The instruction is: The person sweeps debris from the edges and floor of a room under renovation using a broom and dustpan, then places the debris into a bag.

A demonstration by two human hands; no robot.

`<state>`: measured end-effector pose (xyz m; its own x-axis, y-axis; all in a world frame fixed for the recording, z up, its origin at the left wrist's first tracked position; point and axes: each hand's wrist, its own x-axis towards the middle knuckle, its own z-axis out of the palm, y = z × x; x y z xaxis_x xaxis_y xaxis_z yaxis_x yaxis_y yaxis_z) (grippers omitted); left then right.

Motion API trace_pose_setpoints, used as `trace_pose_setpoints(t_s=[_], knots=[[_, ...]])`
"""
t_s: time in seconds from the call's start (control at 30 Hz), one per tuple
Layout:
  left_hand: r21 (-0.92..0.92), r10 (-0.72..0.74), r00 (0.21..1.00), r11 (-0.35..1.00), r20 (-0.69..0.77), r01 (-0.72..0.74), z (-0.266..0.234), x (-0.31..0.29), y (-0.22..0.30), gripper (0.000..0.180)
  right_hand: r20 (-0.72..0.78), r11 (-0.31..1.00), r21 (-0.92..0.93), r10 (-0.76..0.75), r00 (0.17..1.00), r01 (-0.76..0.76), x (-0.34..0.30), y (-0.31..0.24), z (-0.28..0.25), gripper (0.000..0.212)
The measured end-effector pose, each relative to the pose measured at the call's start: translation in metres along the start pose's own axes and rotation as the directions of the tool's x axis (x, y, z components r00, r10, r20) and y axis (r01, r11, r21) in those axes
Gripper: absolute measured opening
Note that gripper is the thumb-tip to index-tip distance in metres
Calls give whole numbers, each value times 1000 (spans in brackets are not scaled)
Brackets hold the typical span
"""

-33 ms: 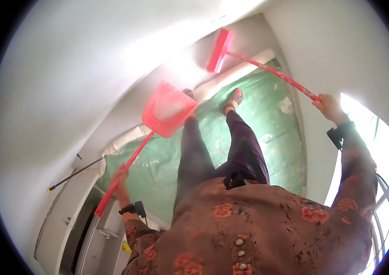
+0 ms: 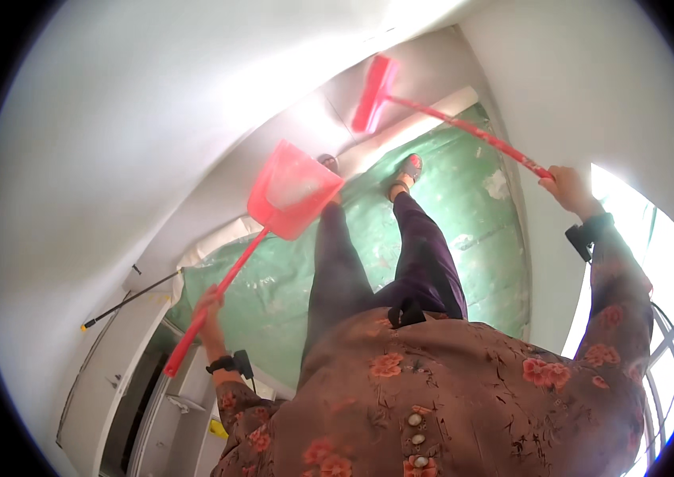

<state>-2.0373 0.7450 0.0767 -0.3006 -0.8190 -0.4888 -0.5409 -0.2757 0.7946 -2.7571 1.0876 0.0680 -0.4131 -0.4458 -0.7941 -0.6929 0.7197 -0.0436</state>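
My left hand [image 2: 208,306] grips the long red handle of a red dustpan [image 2: 293,191], whose pan is raised in front of my left leg. The red handle of a red broom [image 2: 464,127] is held in my right hand [image 2: 563,187], out to the right. The broom's head [image 2: 374,94] is up near the far wall. I stand on a green floor sheet [image 2: 464,199] in dark trousers and sandals. Each wrist carries a black strap.
White walls close in on the left, far side and right. A thin black rod with a yellow tip [image 2: 126,302] leans at the left. A white cabinet [image 2: 114,397] sits lower left, and a bright window [image 2: 671,318] is at the right.
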Motion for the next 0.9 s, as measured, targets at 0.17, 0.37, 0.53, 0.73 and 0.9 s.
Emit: trace_pose_setpoints(t_s=[0.17,0.37,0.53,0.73,0.9], knots=[[-28,-69,990,997,-123,66,-14,-33,8,10,17,947,160,-283,959,277,46,-70,45,36],[-21,-124,975,992,-186,122,-18,-44,18,7,80,928,35,-372,925,371,115,-168,93,32],[-7,-69,984,998,-163,69,-8,-32,21,6,90,976,122,-195,977,183,118,-135,85,38],[-17,6,997,1000,-82,-8,19,-7,36,6,76,984,178,-11,997,-3,67,-6,61,42],[-14,13,1000,1000,1,-13,46,12,48,10,38,953,260,149,988,-154,19,28,62,40]])
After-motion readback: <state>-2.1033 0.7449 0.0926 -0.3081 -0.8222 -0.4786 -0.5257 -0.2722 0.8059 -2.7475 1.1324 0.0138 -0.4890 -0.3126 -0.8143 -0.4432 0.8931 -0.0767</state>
